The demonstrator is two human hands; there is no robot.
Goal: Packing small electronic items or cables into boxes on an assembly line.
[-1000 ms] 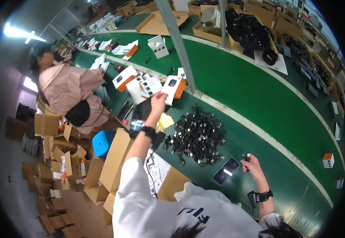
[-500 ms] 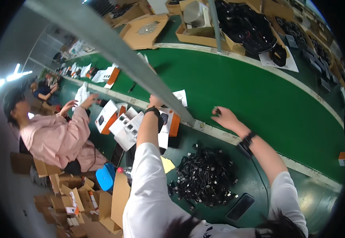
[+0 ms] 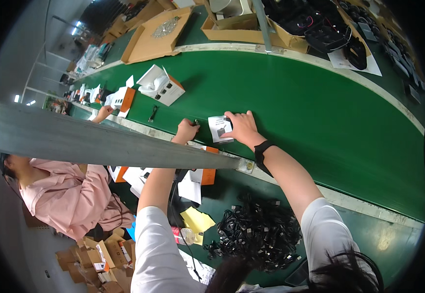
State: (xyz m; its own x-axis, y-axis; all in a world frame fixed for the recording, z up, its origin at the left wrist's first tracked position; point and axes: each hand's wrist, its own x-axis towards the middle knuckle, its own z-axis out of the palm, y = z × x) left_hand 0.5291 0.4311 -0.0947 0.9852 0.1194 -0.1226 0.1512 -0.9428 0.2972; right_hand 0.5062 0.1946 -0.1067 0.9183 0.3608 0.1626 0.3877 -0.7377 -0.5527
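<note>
Over the green belt (image 3: 320, 132), my left hand (image 3: 186, 132) is closed in a pinch on a small black cable (image 3: 196, 123), of which only a bit shows. Just right of it, my right hand (image 3: 244, 128) grips the edge of a printed white leaflet (image 3: 218, 128), thumb on the sheet. A small dark piece shows at its index fingertip. Near my forearms, a heap of black cables (image 3: 256, 232) covers part of the green bench. One coiled cable (image 3: 153, 113) lies alone on the belt, beside an opened white and orange box (image 3: 162, 88).
A grey metal post (image 3: 105, 141) crosses in front of my left forearm. White and orange boxes (image 3: 208, 176) stand beneath it. A co-worker in pink (image 3: 71, 195) sits at the left. Yellow paper (image 3: 197, 223) and a clear bottle (image 3: 187, 236) lie near my left arm.
My right hand has moved left along the belt onto the leaflet. My view has shifted, and the post now crosses lower. The open white and orange box now shows clear of the post.
</note>
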